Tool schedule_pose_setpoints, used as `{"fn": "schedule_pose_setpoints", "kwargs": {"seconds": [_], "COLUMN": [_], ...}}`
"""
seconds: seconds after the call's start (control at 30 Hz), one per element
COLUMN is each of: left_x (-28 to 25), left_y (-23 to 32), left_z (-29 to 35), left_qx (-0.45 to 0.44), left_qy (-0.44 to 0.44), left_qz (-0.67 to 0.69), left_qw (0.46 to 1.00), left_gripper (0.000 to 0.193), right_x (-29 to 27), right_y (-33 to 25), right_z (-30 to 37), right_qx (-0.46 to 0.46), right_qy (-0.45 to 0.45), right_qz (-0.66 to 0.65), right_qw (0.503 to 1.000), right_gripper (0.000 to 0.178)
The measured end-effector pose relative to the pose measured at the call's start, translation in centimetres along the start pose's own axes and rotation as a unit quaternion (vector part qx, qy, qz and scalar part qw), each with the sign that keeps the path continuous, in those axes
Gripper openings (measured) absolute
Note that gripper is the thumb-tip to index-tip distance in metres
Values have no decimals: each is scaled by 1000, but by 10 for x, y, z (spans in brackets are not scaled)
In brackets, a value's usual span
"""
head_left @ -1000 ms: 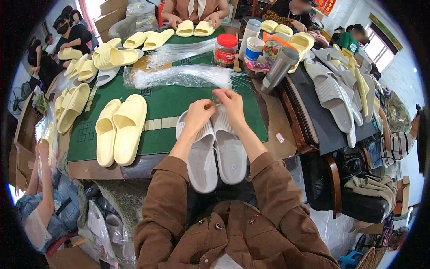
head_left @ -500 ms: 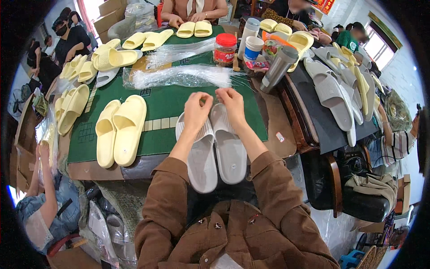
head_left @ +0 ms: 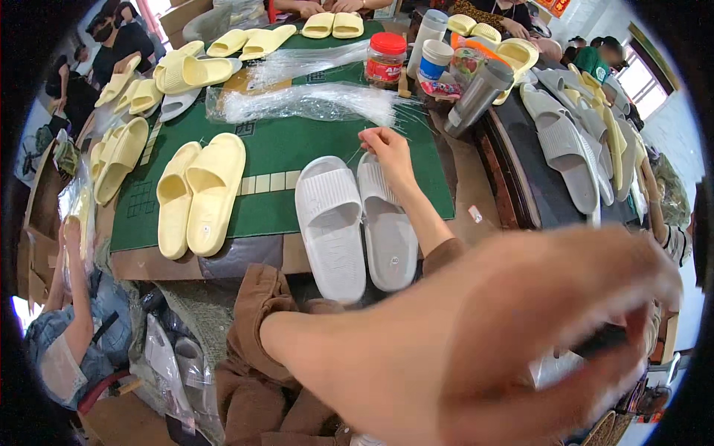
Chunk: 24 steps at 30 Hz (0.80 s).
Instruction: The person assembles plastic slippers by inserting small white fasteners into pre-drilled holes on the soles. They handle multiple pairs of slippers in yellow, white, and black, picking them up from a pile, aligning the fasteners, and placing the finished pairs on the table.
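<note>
The right hand (head_left: 390, 154) is just beyond the toe ends of the grey slippers (head_left: 333, 260), thumb and fingertips pinched together, seemingly on a thin clear strand (head_left: 352, 156). The left hand (head_left: 532, 312) is a large blur close to the camera, out to the right — fingers curved, though I cannot tell whether they grasp anything.

The slippers lie side by side at the near edge of the green-matted surface (head_left: 268, 212), long axes running away from the person; the right hand is nearer, its wrist overlapping one strap. The left forearm crosses in front, hiding the lower right.

Beyond lies a bundle of clear strands (head_left: 312, 104), with a red-lidded jar (head_left: 385, 63) and grey flask (head_left: 480, 97) toward the right; a cream pair (head_left: 216, 204) rests leftward — well apart.
</note>
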<state>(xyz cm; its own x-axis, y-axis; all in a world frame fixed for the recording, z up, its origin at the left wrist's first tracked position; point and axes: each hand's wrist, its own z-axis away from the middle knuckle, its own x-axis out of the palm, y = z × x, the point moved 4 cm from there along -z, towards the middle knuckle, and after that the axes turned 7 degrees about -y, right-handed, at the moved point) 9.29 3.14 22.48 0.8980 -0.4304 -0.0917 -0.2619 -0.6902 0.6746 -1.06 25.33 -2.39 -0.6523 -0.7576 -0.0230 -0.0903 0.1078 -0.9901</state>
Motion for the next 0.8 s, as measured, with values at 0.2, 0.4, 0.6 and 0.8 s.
{"fn": "schedule_pose_setpoints", "kwargs": {"seconds": [0.2,0.4,0.6,0.8], "left_x": [21,25,-5,-143], "left_y": [-2,-4,-13,-118], "left_z": [-3,-4,3,91], "left_qx": [51,57,-6,-222], "left_qy": [-71,-84,-27,340], "left_qz": [115,139,51,-210], "left_qw": [990,985,998,889], "left_gripper": [34,30,27,22], "right_x": [-12,-3,2,-6], "right_y": [5,10,1,8], "right_z": [-1,-3,-1,-2], "right_qx": [-5,14,-9,-59], "right_qy": [27,1,26,48], "right_qz": [16,2,-80,-171], "right_qw": [1000,1000,996,982], "right_gripper": [23,21,18,15]}}
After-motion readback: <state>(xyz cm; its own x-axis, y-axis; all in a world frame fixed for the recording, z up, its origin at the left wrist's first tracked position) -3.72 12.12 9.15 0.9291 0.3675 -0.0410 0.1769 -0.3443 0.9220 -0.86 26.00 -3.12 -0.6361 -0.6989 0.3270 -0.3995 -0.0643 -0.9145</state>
